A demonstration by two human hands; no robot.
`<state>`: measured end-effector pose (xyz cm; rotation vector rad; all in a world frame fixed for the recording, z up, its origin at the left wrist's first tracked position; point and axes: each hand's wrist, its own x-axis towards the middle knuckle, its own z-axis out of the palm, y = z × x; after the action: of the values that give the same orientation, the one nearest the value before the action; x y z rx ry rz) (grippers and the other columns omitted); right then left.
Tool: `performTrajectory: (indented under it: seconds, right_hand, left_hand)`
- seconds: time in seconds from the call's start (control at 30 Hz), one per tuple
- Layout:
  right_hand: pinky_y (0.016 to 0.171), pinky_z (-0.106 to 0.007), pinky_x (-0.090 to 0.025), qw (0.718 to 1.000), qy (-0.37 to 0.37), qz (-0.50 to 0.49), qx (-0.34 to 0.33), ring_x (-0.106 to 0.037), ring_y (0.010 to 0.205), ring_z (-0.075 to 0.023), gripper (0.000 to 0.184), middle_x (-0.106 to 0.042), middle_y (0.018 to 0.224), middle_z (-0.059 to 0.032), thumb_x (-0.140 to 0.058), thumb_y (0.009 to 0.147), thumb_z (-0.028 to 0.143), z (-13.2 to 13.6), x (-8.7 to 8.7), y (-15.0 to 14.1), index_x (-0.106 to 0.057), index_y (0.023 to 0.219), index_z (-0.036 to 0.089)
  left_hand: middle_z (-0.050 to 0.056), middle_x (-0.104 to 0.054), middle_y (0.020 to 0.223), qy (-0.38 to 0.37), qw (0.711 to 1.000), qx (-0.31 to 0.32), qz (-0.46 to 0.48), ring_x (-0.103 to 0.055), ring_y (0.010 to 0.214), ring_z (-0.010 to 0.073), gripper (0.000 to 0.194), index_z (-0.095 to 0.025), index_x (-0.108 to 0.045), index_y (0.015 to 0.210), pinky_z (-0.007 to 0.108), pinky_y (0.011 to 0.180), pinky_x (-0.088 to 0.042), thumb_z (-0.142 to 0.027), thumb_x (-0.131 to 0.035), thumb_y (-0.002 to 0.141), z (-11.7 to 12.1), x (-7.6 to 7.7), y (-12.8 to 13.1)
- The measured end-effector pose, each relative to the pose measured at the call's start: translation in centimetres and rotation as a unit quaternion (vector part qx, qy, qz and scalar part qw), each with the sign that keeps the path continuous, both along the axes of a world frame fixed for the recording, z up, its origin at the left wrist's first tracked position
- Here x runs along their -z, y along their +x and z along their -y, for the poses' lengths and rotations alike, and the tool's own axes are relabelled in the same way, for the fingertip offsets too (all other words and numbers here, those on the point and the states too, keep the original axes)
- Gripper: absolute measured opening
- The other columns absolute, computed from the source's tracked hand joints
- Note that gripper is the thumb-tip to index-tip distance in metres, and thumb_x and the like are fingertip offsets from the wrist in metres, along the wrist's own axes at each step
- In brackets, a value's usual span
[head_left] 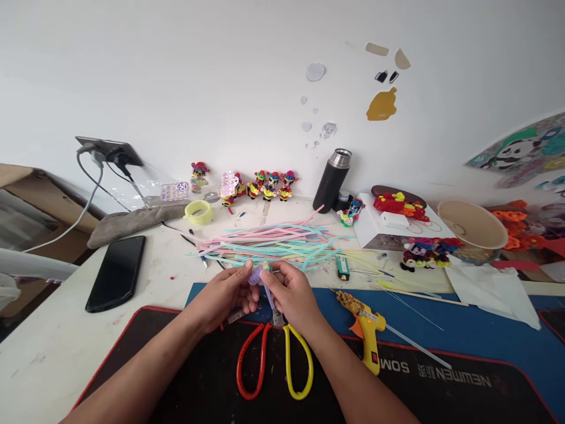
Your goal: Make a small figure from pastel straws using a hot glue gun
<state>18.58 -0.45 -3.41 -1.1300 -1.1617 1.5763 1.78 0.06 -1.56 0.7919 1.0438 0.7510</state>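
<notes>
Both my hands meet over the back part of the black desk mat point(189, 377). Between them is a small coiled purple pipe cleaner piece point(256, 275), with a purple strand hanging below it. My left hand point(232, 291) pinches its left side between thumb and fingers. On the right side, my right hand point(291, 291) grips it with the thumb on top. Scissors point(300, 386) with one red and one yellow handle lie right below my hands, their blades partly hidden. Loose pink, mint and yellow pipe cleaners point(265, 241) are spread just behind.
A yellow hot glue gun point(371, 338) lies to the right with a glue stick in it. A phone point(116, 274) and yellow tape roll point(198, 212) are at left. Small pipe cleaner figures point(271, 185) and a black thermos point(331, 182) stand by the wall; a beige bowl point(472, 221) sits right.
</notes>
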Motion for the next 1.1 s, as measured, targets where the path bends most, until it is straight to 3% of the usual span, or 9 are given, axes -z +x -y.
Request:
performTrajectory:
  seconds: [0.17, 0.33, 0.6, 0.9, 1.1]
  right_hand:
    - [0.039, -0.023, -0.028, 1.000, -0.009, -0.013, 0.004, -0.036, 0.039, -0.0080, 0.045, -0.046, 0.053, 0.0096, -0.072, 0.085, 0.062, 0.0, -0.1, -0.1, -0.062, 0.096, 0.019]
    - [0.038, -0.024, -0.027, 0.999, -0.015, -0.035, 0.009, -0.034, 0.038, -0.0076, 0.044, -0.044, 0.052, 0.0100, -0.073, 0.084, 0.061, 0.0, -0.5, -0.1, -0.062, 0.092, 0.019]
    - [0.038, -0.023, -0.027, 0.999, -0.023, -0.042, 0.007, -0.036, 0.038, -0.0071, 0.045, -0.045, 0.052, 0.0098, -0.074, 0.084, 0.062, -0.1, -0.3, -0.2, -0.062, 0.091, 0.019]
    - [0.036, -0.022, -0.027, 0.995, -0.056, -0.072, -0.026, -0.035, 0.036, -0.0081, 0.050, -0.043, 0.047, 0.0123, -0.073, 0.082, 0.065, 0.1, -0.8, -0.3, -0.058, 0.096, 0.020]
    - [0.037, -0.021, -0.026, 0.993, -0.069, -0.081, -0.050, -0.032, 0.037, -0.0061, 0.042, -0.041, 0.048, 0.0122, -0.073, 0.083, 0.058, 0.2, -0.4, -0.5, -0.059, 0.089, 0.019]
  left_hand:
    - [0.004, -0.072, 0.093, 0.192, 0.975, -0.012, -0.112, -0.067, 0.084, 0.0213, 0.046, -0.021, -0.068, 0.115, 0.032, 0.075, -0.056, -0.054, -0.076, 0.085, 0.0, -0.8, -0.4]
    - [0.006, -0.072, 0.104, 0.281, 0.939, 0.001, -0.196, -0.068, 0.094, 0.0231, 0.032, -0.022, -0.069, 0.112, 0.034, 0.083, -0.055, -0.041, -0.075, 0.087, 0.3, -1.0, -0.5]
    - [0.004, -0.077, 0.091, 0.369, 0.867, -0.012, -0.334, -0.070, 0.082, 0.0221, 0.018, -0.022, -0.072, 0.102, 0.030, 0.075, -0.052, -0.034, -0.068, 0.089, 0.6, -1.1, -0.2]
    - [0.004, -0.077, 0.091, 0.433, 0.820, -0.048, -0.372, -0.071, 0.082, 0.0212, 0.018, -0.021, -0.071, 0.101, 0.030, 0.076, -0.054, -0.029, -0.064, 0.086, 0.5, -0.5, -0.5]
    - [0.003, -0.075, 0.090, 0.455, 0.793, -0.062, -0.400, -0.069, 0.078, 0.0187, 0.017, -0.020, -0.069, 0.101, 0.028, 0.071, -0.053, -0.029, -0.065, 0.088, 0.3, 0.0, -0.9]
